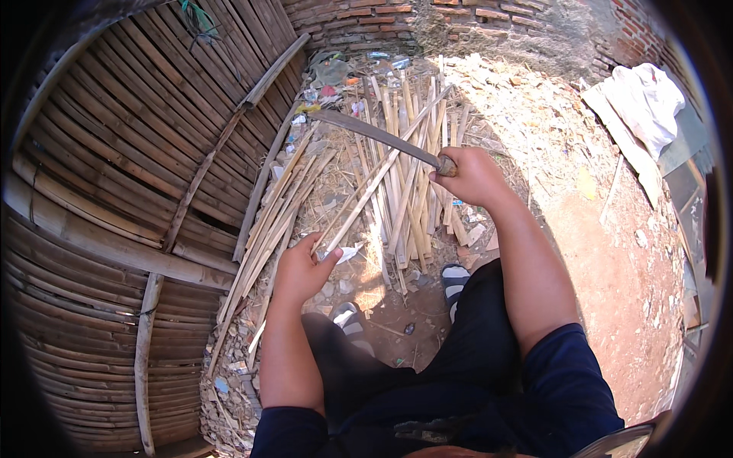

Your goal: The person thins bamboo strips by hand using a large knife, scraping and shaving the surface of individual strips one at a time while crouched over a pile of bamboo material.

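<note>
You held a long machete with a dull grey metal blade [374, 133] in your right hand [469, 177], right of centre in the frame, your fingers wrapped around its short brown handle [447, 166]. The blade pointed toward the upper left and passed above a loose pile of pale, narrow wooden strips [408, 206] at the centre. Your left hand [302, 271], left of centre and lower down, was partly curled, its thumb and fingers a narrow gap apart around the lower end of a long, pale strip [366, 197]; you could not tell from this view whether they pinched it. That strip slanted from there toward the upper right, across the pile. Left of the pile, a second bundle of pale strips [263, 233] lay slanting beside a brown slatted wall [122, 99] that filled the left of the frame. Your feet, in striped grey-and-white footwear [456, 281], stood below the pile, at lower centre. A curved red-brick wall [359, 21] ran along the top, and a crumpled white cloth [649, 107] lay at the upper right, beside the sunlit brown ground [603, 252].
</note>
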`<state>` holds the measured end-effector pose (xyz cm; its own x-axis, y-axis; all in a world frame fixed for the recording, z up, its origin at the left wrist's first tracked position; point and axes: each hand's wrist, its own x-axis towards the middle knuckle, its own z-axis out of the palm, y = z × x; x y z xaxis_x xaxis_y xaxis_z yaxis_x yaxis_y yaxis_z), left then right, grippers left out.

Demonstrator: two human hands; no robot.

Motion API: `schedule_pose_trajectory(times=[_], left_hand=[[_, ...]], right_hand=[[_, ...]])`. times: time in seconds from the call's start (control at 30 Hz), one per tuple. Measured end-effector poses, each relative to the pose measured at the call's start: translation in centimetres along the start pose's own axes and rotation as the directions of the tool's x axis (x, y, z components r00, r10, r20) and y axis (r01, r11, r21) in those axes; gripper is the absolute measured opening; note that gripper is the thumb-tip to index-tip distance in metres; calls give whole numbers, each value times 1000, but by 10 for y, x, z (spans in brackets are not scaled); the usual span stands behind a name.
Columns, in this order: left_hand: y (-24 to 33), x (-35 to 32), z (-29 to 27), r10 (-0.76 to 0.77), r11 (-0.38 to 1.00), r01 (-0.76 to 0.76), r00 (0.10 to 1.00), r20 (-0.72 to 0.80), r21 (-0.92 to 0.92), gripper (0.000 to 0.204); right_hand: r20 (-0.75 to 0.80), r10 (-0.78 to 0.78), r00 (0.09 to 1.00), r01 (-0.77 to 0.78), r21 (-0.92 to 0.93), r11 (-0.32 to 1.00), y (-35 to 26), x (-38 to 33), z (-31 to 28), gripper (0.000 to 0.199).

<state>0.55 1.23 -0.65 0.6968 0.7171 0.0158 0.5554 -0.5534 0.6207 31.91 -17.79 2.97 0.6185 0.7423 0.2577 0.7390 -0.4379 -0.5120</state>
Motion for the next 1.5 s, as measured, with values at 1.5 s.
schedule_pose_trajectory(times=[1.5], left_hand=[[-61,-215,-78,-93,499,706,620,779,-502,44]], right_hand=[[225,-321,920,316,59,947,-22,-12,8,23]])
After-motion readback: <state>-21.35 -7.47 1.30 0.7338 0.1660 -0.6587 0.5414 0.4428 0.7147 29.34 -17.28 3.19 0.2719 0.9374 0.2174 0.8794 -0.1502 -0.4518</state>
